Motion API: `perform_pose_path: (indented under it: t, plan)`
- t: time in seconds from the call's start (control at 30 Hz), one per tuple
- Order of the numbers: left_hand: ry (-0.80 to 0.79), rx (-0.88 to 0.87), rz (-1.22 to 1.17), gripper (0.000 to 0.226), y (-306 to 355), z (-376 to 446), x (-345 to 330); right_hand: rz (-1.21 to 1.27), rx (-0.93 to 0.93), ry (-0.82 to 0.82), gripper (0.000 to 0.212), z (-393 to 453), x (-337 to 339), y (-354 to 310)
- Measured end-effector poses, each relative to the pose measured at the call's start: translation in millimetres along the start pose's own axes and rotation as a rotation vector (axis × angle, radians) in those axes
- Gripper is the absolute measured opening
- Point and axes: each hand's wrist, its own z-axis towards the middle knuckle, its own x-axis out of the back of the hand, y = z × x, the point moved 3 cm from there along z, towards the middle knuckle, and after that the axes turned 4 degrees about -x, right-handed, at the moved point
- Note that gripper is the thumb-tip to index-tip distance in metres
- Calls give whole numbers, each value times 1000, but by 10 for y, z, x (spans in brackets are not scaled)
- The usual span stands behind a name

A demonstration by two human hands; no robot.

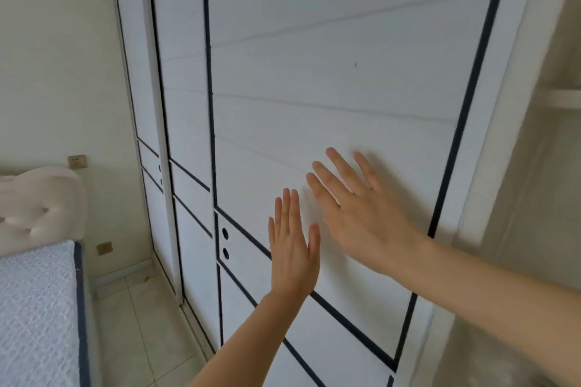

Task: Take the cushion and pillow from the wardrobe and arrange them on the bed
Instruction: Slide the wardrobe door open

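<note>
A white wardrobe with dark trim lines fills the view; its nearest sliding door (330,72) is closed. My left hand (294,248) lies flat against this door with straight fingers pointing up. My right hand (358,214) is spread flat on the same door, a little higher and to the right. Neither hand holds anything. The cushion and pillow are hidden from view. The bed (34,308), with a white quilted mattress and dark edge, shows at the lower left.
A padded cream headboard (41,207) stands against the left wall. A narrow strip of tiled floor (138,324) runs between bed and wardrobe. More wardrobe doors (185,88) continue to the left. A white shelf edge (566,97) juts out at the right.
</note>
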Motion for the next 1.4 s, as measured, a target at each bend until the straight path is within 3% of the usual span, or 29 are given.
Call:
perform_pose_path:
  t: [0.17,0.47,0.9,1.4]
  plan:
    - [-13,-15,-161,58,-86,127,-313,-92,-124,-33,76,102,-182,119]
    - [151,20,-297,56,-80,186,-598,-255,-92,-82,76,99,-271,125]
    - [232,189,-364,54,-15,345,-643,-360,-92,-80,76,243,-290,38]
    - [209,179,-384,55,-883,929,-441,-382,-52,-47,75,1160,-617,-417]
